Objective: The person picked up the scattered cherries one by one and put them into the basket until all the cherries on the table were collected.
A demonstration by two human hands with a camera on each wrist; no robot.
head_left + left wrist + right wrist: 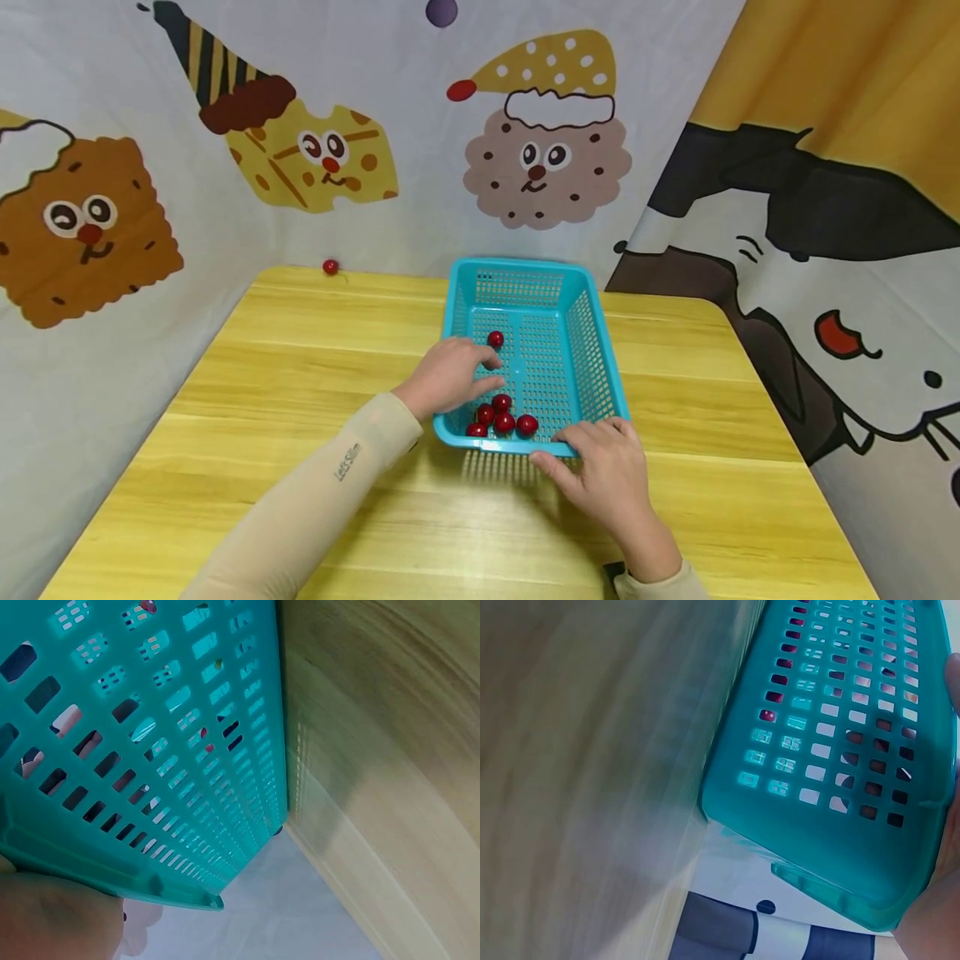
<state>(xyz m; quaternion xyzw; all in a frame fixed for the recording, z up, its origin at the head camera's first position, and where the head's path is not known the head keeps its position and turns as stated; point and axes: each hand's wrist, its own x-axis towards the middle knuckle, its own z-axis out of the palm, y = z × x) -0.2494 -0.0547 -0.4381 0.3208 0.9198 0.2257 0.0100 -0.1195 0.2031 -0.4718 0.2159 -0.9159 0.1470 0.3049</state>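
Observation:
A turquoise plastic basket (603,350) with perforated walls stands on the wooden table. Inside, several dark red cherries (504,423) cluster at the near-left end, and a single cherry (496,339) lies farther back. My left hand (450,377) reaches over the basket's left rim, thumb and fingers spread apart inside, close to that single cherry. What lies under its fingertips is partly hidden. At the near-right corner my right hand (603,467) grips the rim, thumb outside and fingers over the edge. In the right wrist view, the basket wall (810,817) hides most of the cherries.
One more cherry (331,267) with a stem lies at the table's far-left edge. Behind the table (322,350) hangs a white cloth (420,167) printed with cartoon food figures. A yellow curtain (840,75) hangs at the upper right.

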